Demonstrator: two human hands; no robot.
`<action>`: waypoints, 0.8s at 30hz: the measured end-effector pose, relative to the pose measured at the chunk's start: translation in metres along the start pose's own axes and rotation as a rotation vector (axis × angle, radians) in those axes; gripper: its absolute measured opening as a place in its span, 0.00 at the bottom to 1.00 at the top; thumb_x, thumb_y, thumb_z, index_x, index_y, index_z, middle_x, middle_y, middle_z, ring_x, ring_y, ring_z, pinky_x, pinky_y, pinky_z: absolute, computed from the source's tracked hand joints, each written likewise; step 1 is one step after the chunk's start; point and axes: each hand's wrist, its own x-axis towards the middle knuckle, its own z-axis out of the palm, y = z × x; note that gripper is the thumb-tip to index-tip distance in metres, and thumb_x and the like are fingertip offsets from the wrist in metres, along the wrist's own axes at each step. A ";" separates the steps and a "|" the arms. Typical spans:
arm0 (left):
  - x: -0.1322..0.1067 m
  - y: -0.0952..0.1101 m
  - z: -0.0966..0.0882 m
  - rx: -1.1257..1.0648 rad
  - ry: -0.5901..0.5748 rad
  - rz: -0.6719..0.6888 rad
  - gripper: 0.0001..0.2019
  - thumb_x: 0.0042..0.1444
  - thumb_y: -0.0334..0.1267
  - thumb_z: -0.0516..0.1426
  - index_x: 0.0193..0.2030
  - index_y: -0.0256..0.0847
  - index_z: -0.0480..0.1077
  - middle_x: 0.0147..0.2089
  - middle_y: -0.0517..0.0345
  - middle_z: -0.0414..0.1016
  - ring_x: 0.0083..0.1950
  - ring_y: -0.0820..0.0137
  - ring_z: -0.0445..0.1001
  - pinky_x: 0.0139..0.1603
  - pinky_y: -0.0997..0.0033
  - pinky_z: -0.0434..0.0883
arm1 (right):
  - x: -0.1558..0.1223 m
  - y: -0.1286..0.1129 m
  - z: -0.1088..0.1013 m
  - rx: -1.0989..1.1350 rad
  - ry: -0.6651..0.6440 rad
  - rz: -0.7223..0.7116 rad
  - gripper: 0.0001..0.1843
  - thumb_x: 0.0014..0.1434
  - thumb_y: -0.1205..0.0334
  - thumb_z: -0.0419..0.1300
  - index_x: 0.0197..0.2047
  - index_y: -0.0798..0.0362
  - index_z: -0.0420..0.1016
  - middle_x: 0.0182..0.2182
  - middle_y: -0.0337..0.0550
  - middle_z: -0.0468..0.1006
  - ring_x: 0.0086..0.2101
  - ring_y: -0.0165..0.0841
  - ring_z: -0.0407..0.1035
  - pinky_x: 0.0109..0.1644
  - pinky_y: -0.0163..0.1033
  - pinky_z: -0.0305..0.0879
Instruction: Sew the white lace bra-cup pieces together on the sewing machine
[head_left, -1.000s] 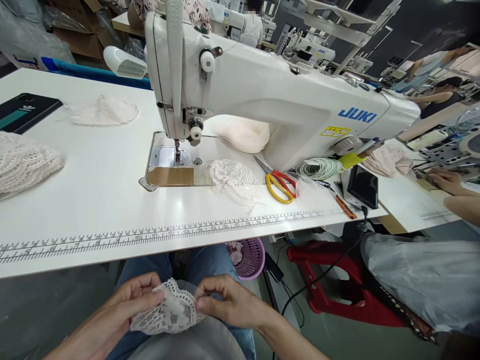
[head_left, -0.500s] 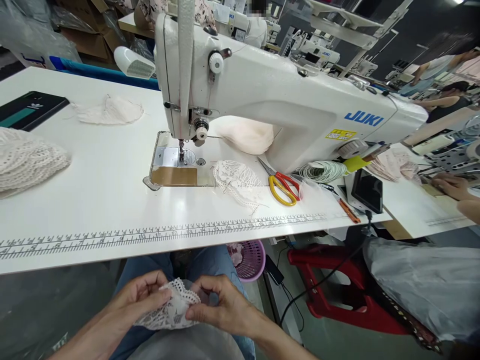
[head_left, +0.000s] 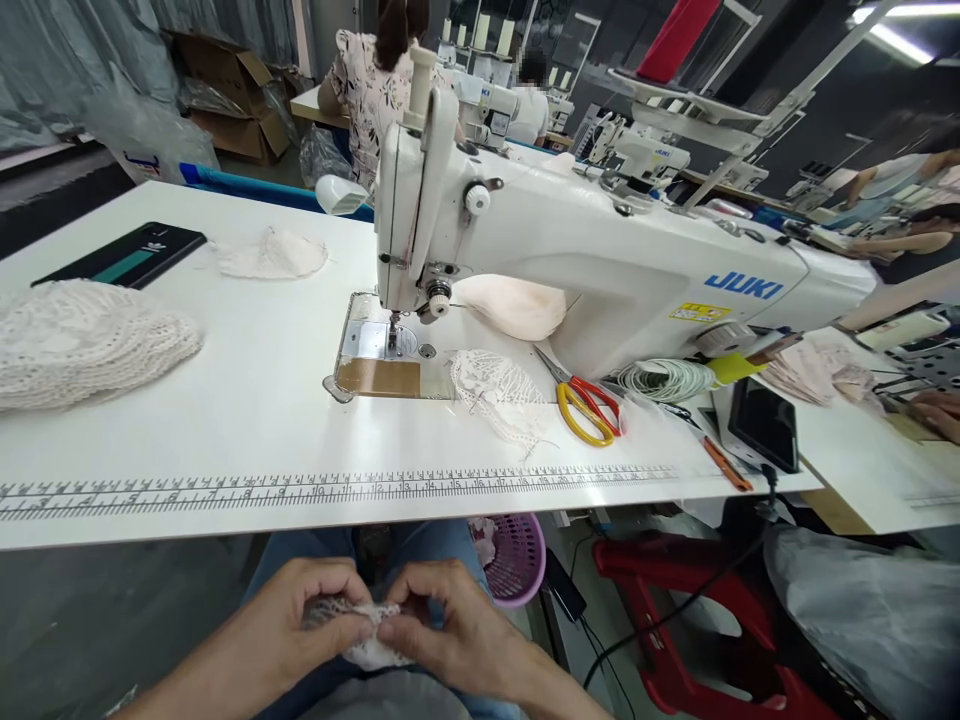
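Over the lap, below the table's front edge, my left hand (head_left: 322, 620) pinches a white lace piece (head_left: 379, 650) between thumb and fingers. From the other side my right hand (head_left: 442, 625) pinches the same lace, and the thumbs nearly meet. The fingers cover much of it. On the table stands a white sewing machine (head_left: 585, 230) with its needle over the metal plate. Another lace piece (head_left: 499, 390) lies in front of it, beside scissors (head_left: 589, 405) with one red and one yellow handle.
A stack of lace pieces (head_left: 94, 345), a black phone-like box (head_left: 127, 255) and a single pale piece (head_left: 270, 255) lie at left. Coiled pale cord (head_left: 664, 378) and a dark-screened device (head_left: 763, 422) sit at right. Below are a purple basket (head_left: 517, 560) and a red stool (head_left: 675, 630).
My hands have come closer together, and the lace is now bunched between them, with less of it showing. The camera view has tilted up and shifted left.
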 end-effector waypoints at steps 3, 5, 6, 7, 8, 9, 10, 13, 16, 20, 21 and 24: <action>-0.001 -0.001 -0.004 0.015 -0.002 0.004 0.11 0.53 0.44 0.58 0.27 0.40 0.74 0.27 0.62 0.69 0.32 0.69 0.66 0.33 0.76 0.60 | 0.000 -0.002 0.001 -0.081 0.040 0.024 0.09 0.55 0.58 0.61 0.32 0.56 0.74 0.22 0.35 0.67 0.25 0.26 0.61 0.30 0.30 0.56; -0.007 -0.001 -0.007 0.006 0.018 0.009 0.10 0.51 0.44 0.59 0.27 0.40 0.75 0.27 0.62 0.69 0.31 0.69 0.66 0.32 0.75 0.60 | -0.003 -0.002 0.003 -0.122 0.091 0.025 0.08 0.55 0.57 0.61 0.32 0.54 0.75 0.25 0.37 0.69 0.29 0.28 0.63 0.33 0.31 0.58; -0.011 0.002 -0.010 0.011 0.042 0.007 0.11 0.50 0.45 0.60 0.27 0.40 0.75 0.26 0.62 0.68 0.31 0.68 0.66 0.32 0.75 0.59 | -0.004 -0.004 0.003 -0.136 0.114 0.024 0.09 0.55 0.57 0.62 0.33 0.54 0.75 0.26 0.38 0.70 0.30 0.29 0.64 0.34 0.31 0.59; -0.015 0.007 -0.015 0.025 0.076 0.002 0.11 0.50 0.46 0.60 0.26 0.41 0.75 0.26 0.62 0.69 0.30 0.68 0.66 0.31 0.75 0.59 | -0.003 -0.006 0.004 -0.147 0.125 0.021 0.09 0.55 0.57 0.62 0.33 0.53 0.76 0.27 0.39 0.70 0.30 0.29 0.64 0.33 0.31 0.59; -0.019 0.014 -0.023 0.047 0.120 0.001 0.12 0.49 0.47 0.60 0.24 0.41 0.75 0.25 0.62 0.69 0.29 0.68 0.66 0.31 0.75 0.60 | -0.002 -0.010 0.004 -0.154 0.118 0.013 0.09 0.54 0.56 0.62 0.33 0.53 0.76 0.28 0.39 0.71 0.30 0.29 0.64 0.32 0.30 0.59; -0.023 0.024 -0.033 0.078 0.169 0.008 0.12 0.49 0.48 0.60 0.23 0.42 0.74 0.25 0.61 0.70 0.29 0.67 0.66 0.31 0.74 0.60 | 0.003 -0.016 0.004 -0.161 0.106 0.000 0.10 0.54 0.55 0.63 0.32 0.53 0.76 0.28 0.39 0.71 0.28 0.28 0.64 0.31 0.30 0.59; -0.024 0.036 -0.045 0.113 0.212 0.031 0.13 0.49 0.49 0.60 0.22 0.43 0.74 0.25 0.61 0.70 0.28 0.67 0.67 0.31 0.74 0.60 | 0.010 -0.023 0.002 -0.168 0.100 -0.017 0.10 0.53 0.54 0.64 0.32 0.53 0.75 0.28 0.39 0.71 0.27 0.27 0.63 0.28 0.30 0.57; -0.008 0.077 -0.093 0.291 0.261 0.188 0.12 0.52 0.47 0.58 0.23 0.44 0.74 0.23 0.62 0.71 0.27 0.68 0.67 0.27 0.74 0.59 | 0.048 -0.053 -0.011 -0.238 0.176 -0.098 0.10 0.55 0.55 0.62 0.30 0.54 0.72 0.27 0.38 0.71 0.24 0.25 0.62 0.25 0.29 0.54; 0.042 0.108 -0.141 0.464 0.107 0.270 0.07 0.50 0.37 0.57 0.24 0.42 0.74 0.24 0.63 0.71 0.27 0.70 0.65 0.26 0.75 0.56 | 0.096 -0.080 -0.038 -0.497 0.280 -0.198 0.11 0.57 0.65 0.57 0.23 0.54 0.64 0.18 0.33 0.65 0.20 0.24 0.57 0.25 0.30 0.50; 0.116 0.117 -0.173 0.485 0.076 0.306 0.06 0.45 0.34 0.56 0.22 0.39 0.74 0.21 0.62 0.71 0.24 0.69 0.65 0.24 0.74 0.55 | 0.132 -0.085 -0.086 -0.768 0.385 -0.241 0.13 0.59 0.65 0.54 0.23 0.54 0.63 0.18 0.35 0.66 0.20 0.27 0.57 0.25 0.34 0.46; 0.128 0.115 -0.174 0.479 0.070 0.309 0.07 0.45 0.34 0.56 0.22 0.39 0.75 0.21 0.62 0.71 0.24 0.69 0.65 0.24 0.74 0.55 | 0.134 -0.083 -0.096 -0.802 0.389 -0.276 0.11 0.61 0.65 0.52 0.26 0.54 0.65 0.21 0.37 0.69 0.21 0.28 0.59 0.26 0.35 0.47; 0.144 0.108 -0.171 0.453 0.051 0.299 0.07 0.45 0.34 0.56 0.23 0.40 0.75 0.23 0.61 0.75 0.25 0.67 0.69 0.24 0.73 0.58 | 0.134 -0.077 -0.116 -0.974 0.304 -0.549 0.11 0.64 0.68 0.46 0.41 0.54 0.69 0.35 0.44 0.76 0.30 0.33 0.68 0.30 0.36 0.55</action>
